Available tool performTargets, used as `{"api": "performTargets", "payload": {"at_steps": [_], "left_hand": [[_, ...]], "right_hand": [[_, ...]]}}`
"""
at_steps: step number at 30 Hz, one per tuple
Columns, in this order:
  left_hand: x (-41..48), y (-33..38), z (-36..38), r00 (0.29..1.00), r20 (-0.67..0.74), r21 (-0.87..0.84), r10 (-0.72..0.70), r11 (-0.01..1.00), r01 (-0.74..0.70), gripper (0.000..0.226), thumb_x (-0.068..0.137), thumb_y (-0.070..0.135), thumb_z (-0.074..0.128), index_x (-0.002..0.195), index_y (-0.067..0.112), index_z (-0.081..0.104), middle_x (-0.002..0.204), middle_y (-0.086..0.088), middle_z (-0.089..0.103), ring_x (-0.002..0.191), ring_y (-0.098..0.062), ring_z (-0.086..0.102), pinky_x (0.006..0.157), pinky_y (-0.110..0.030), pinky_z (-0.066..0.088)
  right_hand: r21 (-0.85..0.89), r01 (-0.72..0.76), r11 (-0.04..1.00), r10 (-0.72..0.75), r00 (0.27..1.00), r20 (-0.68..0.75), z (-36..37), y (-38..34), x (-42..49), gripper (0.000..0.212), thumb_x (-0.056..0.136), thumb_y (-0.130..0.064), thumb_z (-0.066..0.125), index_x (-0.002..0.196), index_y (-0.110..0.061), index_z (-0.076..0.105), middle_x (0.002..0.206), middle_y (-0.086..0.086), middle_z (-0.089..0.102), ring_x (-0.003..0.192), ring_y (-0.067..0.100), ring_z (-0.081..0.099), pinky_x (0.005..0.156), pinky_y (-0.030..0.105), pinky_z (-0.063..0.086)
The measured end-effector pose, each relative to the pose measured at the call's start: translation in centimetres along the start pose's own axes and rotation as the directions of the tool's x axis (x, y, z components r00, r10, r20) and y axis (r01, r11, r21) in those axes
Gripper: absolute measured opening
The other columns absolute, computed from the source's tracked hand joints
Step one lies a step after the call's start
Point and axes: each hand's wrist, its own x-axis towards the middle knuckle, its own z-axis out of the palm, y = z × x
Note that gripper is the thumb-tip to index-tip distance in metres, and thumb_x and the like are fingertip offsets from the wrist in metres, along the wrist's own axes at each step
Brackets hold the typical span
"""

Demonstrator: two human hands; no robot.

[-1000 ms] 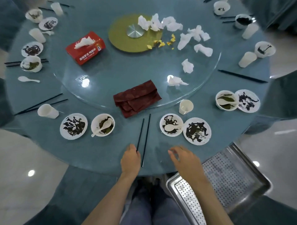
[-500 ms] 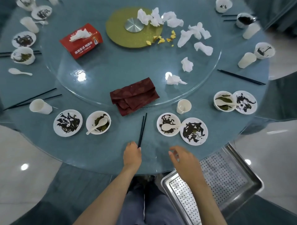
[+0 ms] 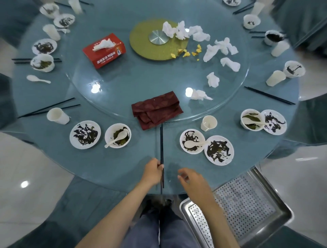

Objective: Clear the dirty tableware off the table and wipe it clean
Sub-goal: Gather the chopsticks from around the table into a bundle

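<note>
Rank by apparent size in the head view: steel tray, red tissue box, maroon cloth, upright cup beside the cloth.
1. Steel tray, though it is nearest the camera.
2. Maroon cloth and red tissue box: alike, unranked.
3. Upright cup.

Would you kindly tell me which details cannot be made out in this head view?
- Print on the red tissue box: too small and soft to read.
- Bowl at the top edge: cut off by the frame.
- Cup at far top left: smeared by blur.
- Steel tray: partly hidden under the right forearm.
- Whether the chopsticks pinched by the left hand are lifted: unclear from above.
</note>
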Motion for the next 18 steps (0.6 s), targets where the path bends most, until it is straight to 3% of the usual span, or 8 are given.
{"api": "performTargets", "payload": {"at_steps": [2, 3, 5, 8, 10, 13, 16, 18], "left_hand": [[-0.9, -0.4, -0.8, 0.999, 0.04, -0.184, 0.026, 0.983, -0.018, 0.026, 0.103, 0.012, 0.06, 0.08, 0.018, 0.048, 0.082, -0.004, 0.06, 0.084, -0.026, 0.061, 0.082, -0.041, 0.054], [-1.5, -0.6, -1.3, 0.998, 0.049, -0.274, 0.036, 0.961, -0.022, 0.021, 0.102, 0.01, 0.061, 0.083, 0.015, 0.052, 0.084, -0.007, 0.062, 0.083, -0.026, 0.063, 0.086, -0.048, 0.058], [-2.6, -1.1, -2.2, 0.998, 0.042, -0.406, 0.056, 0.913, -0.034, 0.013, 0.102, 0.007, 0.061, 0.09, 0.01, 0.057, 0.089, -0.009, 0.065, 0.085, -0.024, 0.066, 0.09, -0.049, 0.06], [-4.2, -2.0, -3.3, 0.997, 0.005, -0.521, 0.076, 0.851, -0.062, 0.006, 0.102, 0.01, 0.062, 0.101, 0.004, 0.061, 0.102, -0.015, 0.068, 0.095, -0.027, 0.071, 0.086, -0.038, 0.062], [-5.0, -2.6, -3.9, 0.996, -0.01, -0.548, 0.09, 0.832, -0.081, 0.01, 0.102, 0.012, 0.063, 0.106, 0.003, 0.062, 0.106, -0.017, 0.07, 0.097, -0.027, 0.073, 0.084, -0.035, 0.063], [-6.1, -3.6, -4.6, 0.994, -0.031, -0.583, 0.103, 0.806, -0.101, 0.004, 0.099, 0.012, 0.067, 0.099, 0.009, 0.064, 0.1, -0.012, 0.071, 0.089, -0.023, 0.073, 0.082, -0.035, 0.063], [-7.4, -4.7, -5.1, 0.993, -0.064, -0.666, 0.102, 0.737, -0.119, 0.006, 0.093, 0.008, 0.075, 0.095, 0.007, 0.069, 0.095, -0.014, 0.074, 0.087, -0.026, 0.074, 0.077, -0.035, 0.064], [-8.5, -5.4, -5.3, 0.992, -0.076, -0.698, 0.097, 0.706, -0.122, 0.008, 0.09, 0.008, 0.078, 0.094, 0.008, 0.072, 0.093, -0.013, 0.076, 0.088, -0.028, 0.075, 0.077, -0.038, 0.064]], "right_hand": [[0.092, -0.01, 0.996, 0.006, 0.999, 0.039, 1.2, -0.8, 0.0, 0.024, 0.098, -0.037, 0.067, 0.119, -0.026, 0.069, 0.102, -0.013, 0.071, 0.092, 0.005, 0.066, 0.089, 0.025, 0.053], [0.142, -0.015, 0.99, 0.008, 0.999, 0.054, 1.6, -1.4, 0.0, 0.025, 0.097, -0.038, 0.068, 0.119, -0.025, 0.07, 0.102, -0.013, 0.072, 0.092, 0.004, 0.066, 0.086, 0.018, 0.051], [0.237, -0.015, 0.971, -0.003, 0.997, 0.073, 2.4, -2.4, -0.3, 0.025, 0.096, -0.037, 0.071, 0.117, -0.023, 0.071, 0.1, -0.015, 0.072, 0.088, -0.001, 0.066, 0.082, 0.011, 0.049], [0.37, -0.02, 0.929, -0.01, 0.997, 0.081, 3.7, -3.7, -1.0, 0.014, 0.093, -0.031, 0.075, 0.104, -0.023, 0.076, 0.089, -0.006, 0.078, 0.081, 0.009, 0.073, 0.083, 0.036, 0.06], [0.427, -0.022, 0.904, -0.006, 0.998, 0.063, 4.5, -4.4, -1.5, 0.009, 0.09, -0.024, 0.08, 0.097, -0.02, 0.077, 0.083, -0.001, 0.078, 0.079, 0.018, 0.075, 0.081, 0.043, 0.062], [0.478, -0.024, 0.878, 0.008, 0.999, 0.035, 5.6, -5.4, -2.6, 0.013, 0.085, -0.015, 0.084, 0.095, -0.013, 0.076, 0.079, 0.004, 0.078, 0.076, 0.022, 0.076, 0.073, 0.035, 0.062], [0.523, -0.039, 0.852, 0.026, 0.999, 0.031, 6.3, -6.2, -4.2, 0.016, 0.083, -0.01, 0.085, 0.095, -0.007, 0.074, 0.079, 0.008, 0.078, 0.071, 0.018, 0.075, 0.064, 0.023, 0.056], [0.51, -0.023, 0.86, 0.015, 1.0, 0.02, 6.6, -6.6, -5.2, 0.015, 0.083, -0.01, 0.085, 0.093, -0.007, 0.074, 0.078, 0.008, 0.078, 0.068, 0.015, 0.073, 0.062, 0.022, 0.055]]}}
